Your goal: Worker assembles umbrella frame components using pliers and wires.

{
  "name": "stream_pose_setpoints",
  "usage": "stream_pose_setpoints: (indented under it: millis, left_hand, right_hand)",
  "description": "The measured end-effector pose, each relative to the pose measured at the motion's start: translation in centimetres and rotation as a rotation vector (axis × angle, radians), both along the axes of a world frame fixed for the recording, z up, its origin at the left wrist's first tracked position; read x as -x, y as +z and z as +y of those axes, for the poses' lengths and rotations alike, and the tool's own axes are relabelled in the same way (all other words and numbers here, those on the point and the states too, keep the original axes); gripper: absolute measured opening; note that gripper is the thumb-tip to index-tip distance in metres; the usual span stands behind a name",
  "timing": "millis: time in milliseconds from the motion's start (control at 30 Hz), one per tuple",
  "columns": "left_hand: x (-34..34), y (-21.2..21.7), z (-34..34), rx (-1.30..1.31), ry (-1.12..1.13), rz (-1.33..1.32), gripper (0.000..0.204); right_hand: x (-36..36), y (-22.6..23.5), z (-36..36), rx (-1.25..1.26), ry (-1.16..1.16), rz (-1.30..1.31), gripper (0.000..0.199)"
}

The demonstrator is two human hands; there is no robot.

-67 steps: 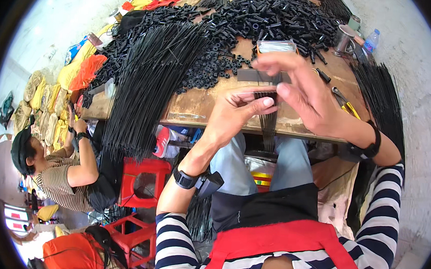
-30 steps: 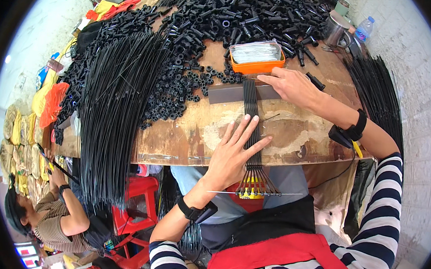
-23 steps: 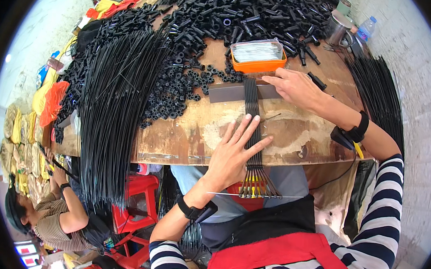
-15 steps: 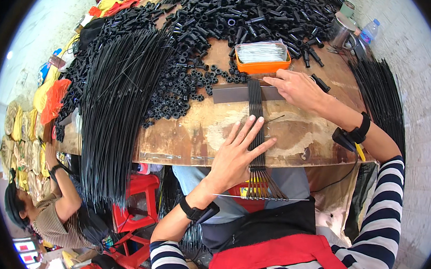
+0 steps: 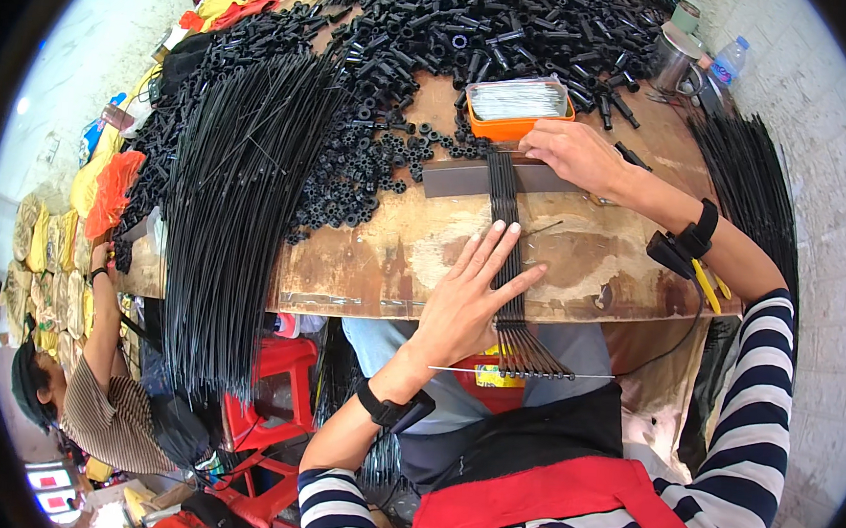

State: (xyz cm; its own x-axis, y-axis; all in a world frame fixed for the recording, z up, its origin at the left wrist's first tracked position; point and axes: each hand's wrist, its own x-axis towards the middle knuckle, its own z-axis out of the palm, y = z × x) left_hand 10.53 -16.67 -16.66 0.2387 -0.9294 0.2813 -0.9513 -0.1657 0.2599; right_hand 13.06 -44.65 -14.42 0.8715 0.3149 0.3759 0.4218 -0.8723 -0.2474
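A row of thin black rods point(image 5: 506, 221) lies side by side across a grey strip point(image 5: 459, 176) on the worn wooden table point(image 5: 580, 265). Their near ends hang over the table edge, threaded on a thin wire point(image 5: 523, 372). My left hand point(image 5: 475, 292) lies flat with spread fingers on the rods near the table edge. My right hand point(image 5: 573, 153) rests on the grey strip just right of the rods, beside an orange tray point(image 5: 517, 109) of thin metal pins. Whether its fingers pinch anything is hidden.
A big bundle of long black rods point(image 5: 236, 202) drapes over the table's left side. Heaps of small black plastic rings and tubes point(image 5: 458, 41) cover the far half. More rods point(image 5: 743, 178) lie at the right. Another person point(image 5: 90, 398) sits low left by red stools point(image 5: 265, 420).
About two seconds ago both hands were raised together over the rods. Since then my left hand came down flat on them and my right hand moved to the grey strip; little has shifted lately.
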Motion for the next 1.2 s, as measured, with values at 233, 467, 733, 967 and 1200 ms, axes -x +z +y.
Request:
stream_pose_setpoints:
  millis: [233, 467, 733, 967, 1200]
  left_hand:
    - [0.0, -0.3, -0.1, 0.014, -0.019, 0.014, 0.09]
    - [0.1, 0.0, -0.2, -0.009, 0.029, 0.004, 0.078]
    - [0.0, 0.0, 0.2, 0.032, -0.008, 0.007, 0.09]
    - [0.7, 0.2, 0.2, 0.01, 0.004, 0.041, 0.074]
    - [1.5, 0.6, 1.1, 0.025, -0.011, 0.048, 0.083]
  right_hand:
    - [-0.3, 0.5, 1.0, 0.015, 0.008, -0.022, 0.013]
    - [1.0, 1.9, 0.0, -0.054, -0.134, 0.091, 0.009]
    - [-4.6, 3.6, -0.4, 0.092, -0.129, -0.088, 0.01]
    - [-8.3, 4.0, -2.8, -0.045, -0.156, 0.172, 0.013]
    - [-5.2, 5.1, -0.5, -0.157, -0.119, -0.035, 0.012]
